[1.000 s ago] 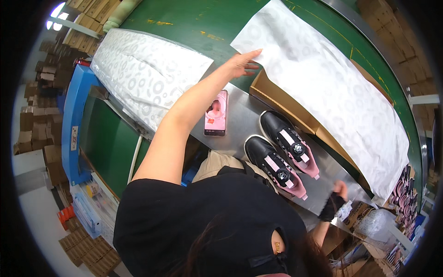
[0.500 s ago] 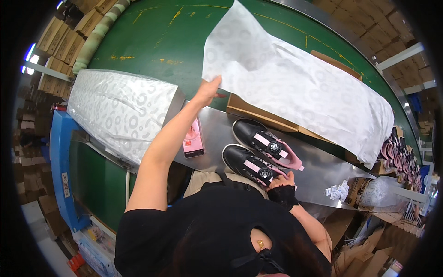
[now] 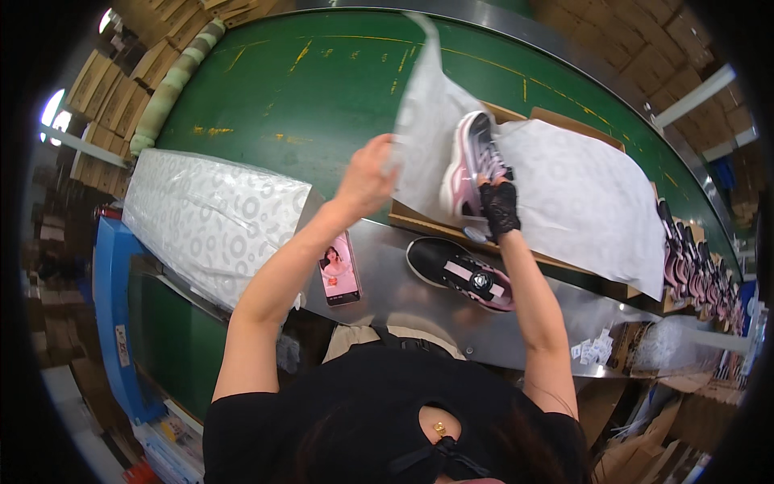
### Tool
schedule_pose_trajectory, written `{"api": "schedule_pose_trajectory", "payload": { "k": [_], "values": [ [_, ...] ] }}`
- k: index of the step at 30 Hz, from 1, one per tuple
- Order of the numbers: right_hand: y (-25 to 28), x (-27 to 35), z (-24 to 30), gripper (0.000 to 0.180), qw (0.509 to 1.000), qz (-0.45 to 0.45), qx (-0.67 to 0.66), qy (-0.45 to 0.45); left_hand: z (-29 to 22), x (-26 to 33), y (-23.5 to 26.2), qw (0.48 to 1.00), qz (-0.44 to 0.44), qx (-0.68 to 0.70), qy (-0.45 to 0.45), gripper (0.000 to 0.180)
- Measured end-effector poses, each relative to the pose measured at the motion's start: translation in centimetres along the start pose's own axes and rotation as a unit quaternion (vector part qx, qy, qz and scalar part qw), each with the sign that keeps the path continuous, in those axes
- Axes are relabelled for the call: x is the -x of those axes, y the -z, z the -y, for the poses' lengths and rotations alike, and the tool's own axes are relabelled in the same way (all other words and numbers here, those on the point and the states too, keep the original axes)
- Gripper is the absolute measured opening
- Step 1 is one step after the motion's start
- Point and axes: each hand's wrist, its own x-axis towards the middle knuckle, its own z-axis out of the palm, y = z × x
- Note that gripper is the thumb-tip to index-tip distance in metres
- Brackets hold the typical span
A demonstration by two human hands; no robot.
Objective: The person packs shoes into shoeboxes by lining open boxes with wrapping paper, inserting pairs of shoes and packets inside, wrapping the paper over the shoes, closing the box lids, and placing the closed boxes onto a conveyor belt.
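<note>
My left hand (image 3: 367,179) is closed at the left edge of a white patterned sheet of tissue paper (image 3: 592,194), its fingers slightly blurred. That side of the sheet stands raised; the rest drapes over an open brown cardboard box (image 3: 419,218). In a black lace fingerless glove, my right hand (image 3: 498,200) grips a black and pink sneaker (image 3: 468,165) on its side, over the paper at the box's left part. The matching sneaker (image 3: 453,270), with a round dial on its tongue, lies on the metal ledge (image 3: 387,302) nearer to me.
A stack of patterned tissue sheets (image 3: 218,218) in clear plastic lies at left. Beside it is a phone (image 3: 339,270) with a lit screen. Beyond stretches a green conveyor belt (image 3: 322,89). Several more shoes (image 3: 697,266) and small white packets (image 3: 594,348) are at right.
My right hand has lifted one sneaker off the ledge and carried it forward over the papered box. The left part of the sheet has narrowed and swung upright; my left hand stays at its edge.
</note>
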Motion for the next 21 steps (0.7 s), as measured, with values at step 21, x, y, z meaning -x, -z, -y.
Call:
{"api": "schedule_pose_trajectory", "payload": {
  "k": [21],
  "values": [
    [16.4, 14.2, -3.4, 0.021, 0.958, -0.213, 0.187, 0.043, 0.4, 0.4, -10.9, 0.969, 0.137, -0.204, -0.023, 0.053]
  ]
}}
